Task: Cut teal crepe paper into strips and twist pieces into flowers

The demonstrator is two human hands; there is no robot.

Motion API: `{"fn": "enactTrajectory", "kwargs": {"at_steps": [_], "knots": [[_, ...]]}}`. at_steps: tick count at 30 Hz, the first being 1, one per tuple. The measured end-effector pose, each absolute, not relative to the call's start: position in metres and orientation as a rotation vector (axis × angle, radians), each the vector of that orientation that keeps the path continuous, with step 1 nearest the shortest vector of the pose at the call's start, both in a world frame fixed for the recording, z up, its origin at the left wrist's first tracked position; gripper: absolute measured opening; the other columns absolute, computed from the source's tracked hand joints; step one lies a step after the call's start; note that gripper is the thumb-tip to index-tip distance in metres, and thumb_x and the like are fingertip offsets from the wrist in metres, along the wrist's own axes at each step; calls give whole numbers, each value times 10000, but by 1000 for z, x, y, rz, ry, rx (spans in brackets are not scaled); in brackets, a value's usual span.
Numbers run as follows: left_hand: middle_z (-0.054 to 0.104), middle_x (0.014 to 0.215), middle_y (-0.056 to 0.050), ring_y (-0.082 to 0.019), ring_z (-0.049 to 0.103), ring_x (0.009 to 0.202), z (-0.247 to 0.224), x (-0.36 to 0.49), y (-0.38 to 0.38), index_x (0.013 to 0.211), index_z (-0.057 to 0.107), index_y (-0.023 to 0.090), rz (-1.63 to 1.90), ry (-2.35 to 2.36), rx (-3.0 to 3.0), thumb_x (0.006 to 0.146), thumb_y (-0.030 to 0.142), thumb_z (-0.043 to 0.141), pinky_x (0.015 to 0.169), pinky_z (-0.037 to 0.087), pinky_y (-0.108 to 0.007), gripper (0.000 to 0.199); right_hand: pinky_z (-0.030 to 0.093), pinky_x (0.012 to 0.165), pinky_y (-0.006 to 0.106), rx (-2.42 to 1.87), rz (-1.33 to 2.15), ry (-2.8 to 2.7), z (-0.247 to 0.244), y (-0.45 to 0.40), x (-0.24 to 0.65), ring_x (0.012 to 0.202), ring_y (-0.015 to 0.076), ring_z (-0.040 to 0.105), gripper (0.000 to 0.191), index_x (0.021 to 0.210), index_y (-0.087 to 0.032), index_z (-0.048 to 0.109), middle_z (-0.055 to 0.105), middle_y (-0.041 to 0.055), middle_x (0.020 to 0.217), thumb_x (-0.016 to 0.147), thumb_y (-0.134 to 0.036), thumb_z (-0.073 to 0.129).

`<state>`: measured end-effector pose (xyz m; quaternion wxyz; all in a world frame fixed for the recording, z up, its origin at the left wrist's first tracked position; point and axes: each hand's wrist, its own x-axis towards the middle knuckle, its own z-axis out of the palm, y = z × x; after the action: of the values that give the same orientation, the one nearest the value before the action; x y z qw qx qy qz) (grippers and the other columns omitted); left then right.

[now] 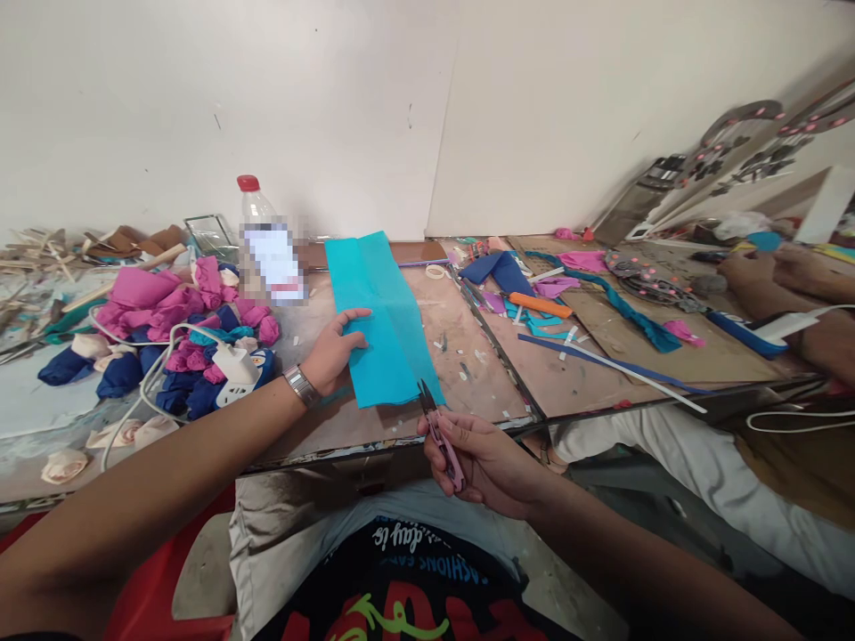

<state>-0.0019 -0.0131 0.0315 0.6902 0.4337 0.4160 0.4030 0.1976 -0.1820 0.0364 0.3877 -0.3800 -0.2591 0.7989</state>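
sheet (384,325) under half-open left hand (332,354), corner near right hand (486,456) — curled round scissors (442,445)

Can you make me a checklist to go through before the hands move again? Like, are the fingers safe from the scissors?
1. Left hand on the blue sheet: ok, it rests on the sheet's left side.
2. Small scissors held: ok, they are in the right hand.
3. Left fingers away from the blades: ok, the blades are at the sheet's near right corner.
4. Sheet between the blades: cannot tell, they look too small here.
5. Sheet smooth: not ok, a crease runs along it.
6. White cord off the sheet: ok, it lies to the left.
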Motion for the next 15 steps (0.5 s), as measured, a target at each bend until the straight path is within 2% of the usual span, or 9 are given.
{"fn": "enactTrajectory", "kwargs": {"at_steps": [15], "knots": [[715, 978, -45, -220, 672, 742, 29, -2, -13, 1274, 587, 242, 904, 914, 968, 560, 169, 708, 603, 594, -362, 727, 267, 321, 137, -997, 2044, -657, 33, -182, 199, 482, 86, 606, 457, 1025, -166, 663, 630, -30, 685, 829, -548, 817]]}}
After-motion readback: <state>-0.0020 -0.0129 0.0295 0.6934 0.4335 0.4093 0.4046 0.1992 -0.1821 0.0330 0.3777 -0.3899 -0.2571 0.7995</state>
